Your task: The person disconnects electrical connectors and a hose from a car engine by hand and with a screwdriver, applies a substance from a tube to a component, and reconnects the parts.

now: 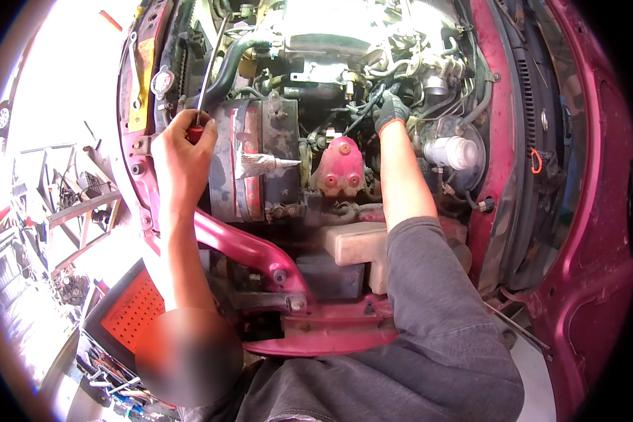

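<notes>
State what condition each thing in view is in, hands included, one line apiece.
Left hand: bare, closed around the tool
Red-handled tool: gripped by its handle
Right hand: gloved, in among the dark cables; grip unclear
Tube: lying on its side on the battery, nozzle pointing right
Battery: seated in the bay, dirty
Wrench: lying loose, unheld
White reservoir: fitted, fill level not readable

A wrench (133, 69) lies on a yellow label (145, 88), near a round metal cap (162, 82). A crumpled silver tube (255, 165) rests on the dark battery (221, 179), its tip pointing toward a three-bolt red bracket (341, 167). A white reservoir (446, 152) sits further right. At left are an orange perforated tray (135, 306), a metal frame (83, 209) and a vehicle's wheel (3, 118).
</notes>
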`<state>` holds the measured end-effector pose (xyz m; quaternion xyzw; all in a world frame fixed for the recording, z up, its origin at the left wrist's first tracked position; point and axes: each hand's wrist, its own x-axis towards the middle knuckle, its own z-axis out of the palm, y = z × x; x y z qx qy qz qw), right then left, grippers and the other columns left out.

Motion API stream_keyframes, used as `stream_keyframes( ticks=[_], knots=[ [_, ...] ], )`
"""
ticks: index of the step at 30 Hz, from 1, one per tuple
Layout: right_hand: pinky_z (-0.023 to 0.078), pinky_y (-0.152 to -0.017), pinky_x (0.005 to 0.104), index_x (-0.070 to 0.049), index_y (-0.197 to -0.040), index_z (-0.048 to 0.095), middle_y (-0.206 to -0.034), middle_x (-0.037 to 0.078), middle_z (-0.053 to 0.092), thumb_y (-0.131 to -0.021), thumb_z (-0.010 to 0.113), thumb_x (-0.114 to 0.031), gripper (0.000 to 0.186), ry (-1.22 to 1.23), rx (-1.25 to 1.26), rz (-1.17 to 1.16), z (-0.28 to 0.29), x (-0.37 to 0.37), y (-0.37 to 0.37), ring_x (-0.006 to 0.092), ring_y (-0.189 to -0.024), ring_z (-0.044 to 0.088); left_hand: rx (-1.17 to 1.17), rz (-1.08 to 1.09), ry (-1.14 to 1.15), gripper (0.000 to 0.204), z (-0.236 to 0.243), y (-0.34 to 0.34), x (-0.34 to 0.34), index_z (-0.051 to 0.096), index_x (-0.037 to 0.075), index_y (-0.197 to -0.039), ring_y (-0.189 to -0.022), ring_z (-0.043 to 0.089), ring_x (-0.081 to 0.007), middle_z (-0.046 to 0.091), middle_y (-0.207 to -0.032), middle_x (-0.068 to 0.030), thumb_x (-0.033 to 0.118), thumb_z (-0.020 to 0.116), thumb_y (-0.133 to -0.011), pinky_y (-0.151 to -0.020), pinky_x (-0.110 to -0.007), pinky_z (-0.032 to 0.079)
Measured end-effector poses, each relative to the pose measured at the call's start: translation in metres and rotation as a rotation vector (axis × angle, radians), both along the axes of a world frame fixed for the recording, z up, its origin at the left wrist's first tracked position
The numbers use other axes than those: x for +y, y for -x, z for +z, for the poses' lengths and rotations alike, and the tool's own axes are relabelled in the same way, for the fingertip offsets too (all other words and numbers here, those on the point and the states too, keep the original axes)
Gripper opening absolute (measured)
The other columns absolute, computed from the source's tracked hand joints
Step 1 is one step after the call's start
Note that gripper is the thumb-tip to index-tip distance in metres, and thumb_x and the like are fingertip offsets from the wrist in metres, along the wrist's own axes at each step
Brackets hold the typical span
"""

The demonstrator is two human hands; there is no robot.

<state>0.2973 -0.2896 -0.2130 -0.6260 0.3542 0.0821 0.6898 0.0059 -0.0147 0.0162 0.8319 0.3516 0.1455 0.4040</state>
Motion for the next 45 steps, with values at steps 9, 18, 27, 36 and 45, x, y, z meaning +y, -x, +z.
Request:
stream_keyframes(
  ticks=[9, 18, 27, 36, 45],
  knots=[
    [0.050, -0.064, 0.0381, -0.007, -0.089, 0.072, -0.086, 0.010, 0.069, -0.084, 0.064, -0.030, 0.024, 1.022, -0.253, 0.659, -0.027, -0.019, -0.029, 0.0225, -0.069, 0.064, 0.006, 0.010, -0.041, 0.017, -0.001, 0.001, 0.004, 0.066, -0.001, -0.092, -0.064, 0.060, -0.0171, 0.065, -0.072, -0.0134, 0.014, 0.066, -0.083, -0.066, -0.031, 0.049],
    [0.051, -0.063, 0.0338, -0.004, -0.089, 0.069, -0.079, 0.011, 0.066, -0.082, 0.066, -0.023, 0.021, 0.641, -0.289, 0.654, 0.003, -0.011, -0.024, 0.0190, -0.073, 0.061, 0.041, 0.016, -0.004, 0.017, -0.002, 0.000, 0.001, 0.067, 0.000, -0.093, -0.062, 0.058, -0.0144, 0.065, -0.072, -0.0102, 0.015, 0.066, -0.085, -0.063, -0.029, 0.047],
    [0.052, -0.057, 0.0326, -0.004, -0.089, 0.066, -0.077, 0.009, 0.063, -0.085, 0.066, -0.019, 0.016, 0.022, -0.127, 0.404, -0.009, 0.000, -0.025, 0.0181, -0.068, 0.060, 0.099, 0.011, -0.033, 0.018, 0.001, -0.006, -0.001, 0.068, 0.000, -0.093, -0.065, 0.060, -0.0148, 0.066, -0.073, -0.0095, 0.016, 0.067, -0.084, -0.067, -0.029, 0.049],
    [0.053, -0.054, 0.0323, -0.001, -0.089, 0.064, -0.078, 0.008, 0.061, -0.087, 0.064, -0.016, 0.015, -0.237, -0.056, 0.390, -0.020, 0.005, -0.023, 0.0183, -0.063, 0.059, 0.119, 0.037, -0.063, 0.015, -0.010, 0.008, 0.011, 0.069, 0.001, -0.092, -0.060, 0.057, -0.0110, 0.065, -0.070, -0.0063, 0.014, 0.067, -0.085, -0.059, -0.027, 0.046],
    [0.053, -0.077, 0.0327, 0.002, -0.106, 0.066, -0.099, 0.016, 0.068, -0.088, 0.061, -0.008, 0.021, 0.299, -0.692, 0.748, -0.073, -0.032, -0.033, 0.0249, -0.086, 0.066, 0.082, 0.021, -0.011, 0.016, -0.008, 0.000, 0.005, 0.069, 0.001, -0.092, -0.058, 0.055, -0.0099, 0.064, -0.069, -0.0057, 0.015, 0.067, -0.085, -0.058, -0.027, 0.044]
  ],
)
